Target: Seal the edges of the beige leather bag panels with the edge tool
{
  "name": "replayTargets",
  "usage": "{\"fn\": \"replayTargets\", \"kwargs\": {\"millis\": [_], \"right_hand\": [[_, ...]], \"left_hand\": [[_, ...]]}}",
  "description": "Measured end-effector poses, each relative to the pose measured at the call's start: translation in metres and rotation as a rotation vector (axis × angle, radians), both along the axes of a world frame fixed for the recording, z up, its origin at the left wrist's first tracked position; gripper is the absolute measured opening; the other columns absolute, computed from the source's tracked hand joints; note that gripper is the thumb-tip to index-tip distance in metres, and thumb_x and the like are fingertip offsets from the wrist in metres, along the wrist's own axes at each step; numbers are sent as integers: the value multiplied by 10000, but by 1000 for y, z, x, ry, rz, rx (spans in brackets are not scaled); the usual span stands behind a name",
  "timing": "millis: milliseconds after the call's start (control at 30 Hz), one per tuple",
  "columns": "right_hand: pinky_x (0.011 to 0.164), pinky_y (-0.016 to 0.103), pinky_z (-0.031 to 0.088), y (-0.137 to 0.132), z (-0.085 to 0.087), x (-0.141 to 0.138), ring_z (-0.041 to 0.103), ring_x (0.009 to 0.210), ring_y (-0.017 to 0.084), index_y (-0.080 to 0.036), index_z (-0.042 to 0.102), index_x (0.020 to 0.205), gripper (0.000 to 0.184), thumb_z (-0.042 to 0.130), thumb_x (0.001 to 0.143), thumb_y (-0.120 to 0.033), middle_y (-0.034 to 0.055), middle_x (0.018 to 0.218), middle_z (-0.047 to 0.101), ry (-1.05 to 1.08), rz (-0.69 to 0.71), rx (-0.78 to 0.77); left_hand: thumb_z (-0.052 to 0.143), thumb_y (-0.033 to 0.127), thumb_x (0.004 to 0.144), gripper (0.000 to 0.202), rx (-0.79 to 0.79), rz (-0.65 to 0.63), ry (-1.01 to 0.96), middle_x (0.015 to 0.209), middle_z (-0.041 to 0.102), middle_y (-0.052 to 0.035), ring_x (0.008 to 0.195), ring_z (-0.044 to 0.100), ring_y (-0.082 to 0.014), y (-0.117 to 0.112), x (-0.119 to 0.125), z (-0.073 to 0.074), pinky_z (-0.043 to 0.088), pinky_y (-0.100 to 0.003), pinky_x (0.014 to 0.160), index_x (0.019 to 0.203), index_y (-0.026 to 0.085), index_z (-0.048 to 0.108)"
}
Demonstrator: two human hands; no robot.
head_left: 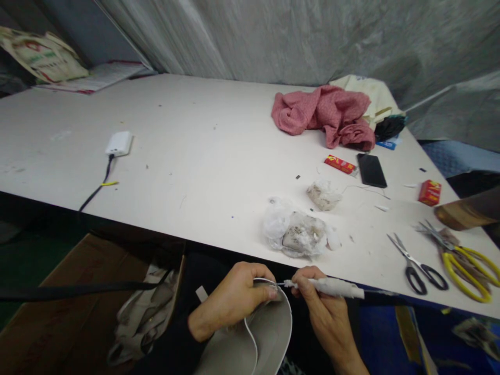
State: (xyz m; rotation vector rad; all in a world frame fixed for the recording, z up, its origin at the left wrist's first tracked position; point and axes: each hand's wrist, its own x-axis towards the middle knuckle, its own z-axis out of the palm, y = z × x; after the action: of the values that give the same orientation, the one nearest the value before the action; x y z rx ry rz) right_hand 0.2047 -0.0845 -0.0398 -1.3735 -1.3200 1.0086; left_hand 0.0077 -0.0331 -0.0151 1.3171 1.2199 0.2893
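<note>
My left hand (242, 294) is closed on the upper edge of a curved, beige-grey sheet piece (275, 333), pinching it between thumb and fingers. The piece hangs below the table's front edge and looks like leather or a similar material. In my right hand (326, 317) is an awl-like tool (338, 287) with a handle wrapped in white. Its thin metal shaft points left and meets the edge of the piece beside my left thumb. Whether the tip has gone through cannot be seen.
On the white table (203, 156) lie lumps in clear plastic (304, 234), black-handled scissors (420, 268), yellow-handled scissors (469, 265), a phone (372, 170), a red box (430, 192) and a pink cloth (324, 114). A white device (119, 143) trails a cable. Below left, a cardboard box (74, 307) holds beige pieces.
</note>
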Motion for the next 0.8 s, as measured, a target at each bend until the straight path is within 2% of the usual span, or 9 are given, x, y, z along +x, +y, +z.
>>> {"fn": "replayTargets", "kwargs": {"millis": [300,467,700,800], "right_hand": [[650,238,422,5,-6,7,570,680,140,-214,626,822,366,471,1085,-417,-21,703,589,-83,140,-54],[641,248,395,12,-3,4,535,674,139,-212,609,799,391,458,1092,-422,-22,703,559,-92,173,-31],[706,239,460,-8,-15,-17,585,751,147,-221,637,826,327,521,1082,-390,-10,779,610,85,65,56],[715,244,482,-11,-16,-17,613,746,149,-226,658,842,332,509,1088,-393,-10,768,635,114,-66,123]], "left_hand": [[694,259,772,154,-11,10,-55,694,676,-6,640,544,-145,-4,-1,-8,406,-250,604,826,138,772],[672,252,693,137,-85,49,-121,634,626,-5,611,517,-151,-3,1,-8,392,-266,591,743,133,717],[687,315,657,177,-114,141,-161,599,605,-9,588,492,-152,2,-8,-11,356,-279,587,688,141,688],[696,321,653,181,-111,172,-183,616,619,-20,607,503,-160,2,-12,-16,366,-285,604,678,143,680]]}}
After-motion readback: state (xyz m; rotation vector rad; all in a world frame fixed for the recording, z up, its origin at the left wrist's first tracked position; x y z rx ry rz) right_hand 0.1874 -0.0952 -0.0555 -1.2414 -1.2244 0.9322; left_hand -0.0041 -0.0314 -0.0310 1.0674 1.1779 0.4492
